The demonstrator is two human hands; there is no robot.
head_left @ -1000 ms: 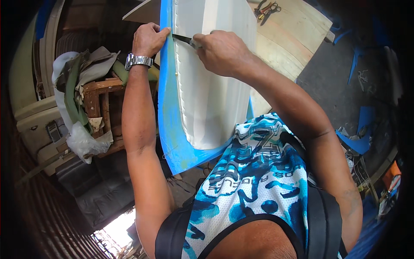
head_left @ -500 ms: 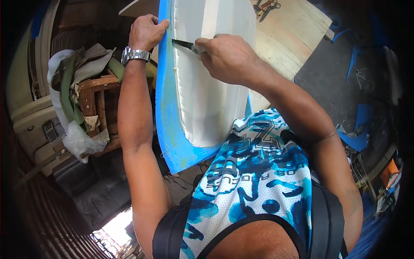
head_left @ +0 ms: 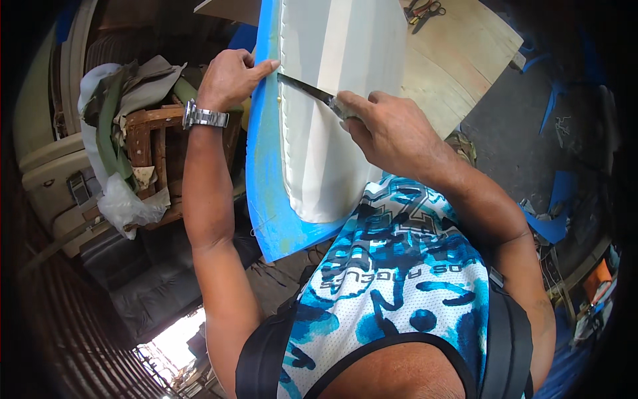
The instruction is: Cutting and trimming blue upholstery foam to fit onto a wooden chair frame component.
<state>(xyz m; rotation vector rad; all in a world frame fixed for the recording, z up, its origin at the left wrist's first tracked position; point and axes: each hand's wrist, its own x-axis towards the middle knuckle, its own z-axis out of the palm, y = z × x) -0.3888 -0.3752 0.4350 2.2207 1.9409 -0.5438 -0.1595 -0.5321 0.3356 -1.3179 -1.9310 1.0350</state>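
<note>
Across the middle lies a long blue foam piece (head_left: 262, 199) with a rounded end toward me. A grey-and-white striped fabric panel (head_left: 332, 156) covers its inner part, and its left side has a ruffled edge. My left hand (head_left: 234, 78), with a metal watch on the wrist, pinches the foam's left border, thumb on top and fingers partly hidden. My right hand (head_left: 399, 133) is closed round the handle of a knife (head_left: 311, 90). The narrow dark blade slants over the fabric, its tip at the seam between fabric and foam, close to my left thumb.
Beyond the foam a pale wooden board (head_left: 458, 60) carries scissors (head_left: 428, 14). Blue scraps (head_left: 561, 193) litter the dark floor at right. At left stand a wooden frame (head_left: 139, 149) with fabric and foam strips, a clear plastic bag (head_left: 129, 206) and a black padded seat (head_left: 153, 279).
My right hand has drawn the knife right and toward me, so more blade shows. My left hand sits slightly nearer along the border. The whole view has shifted a little.
</note>
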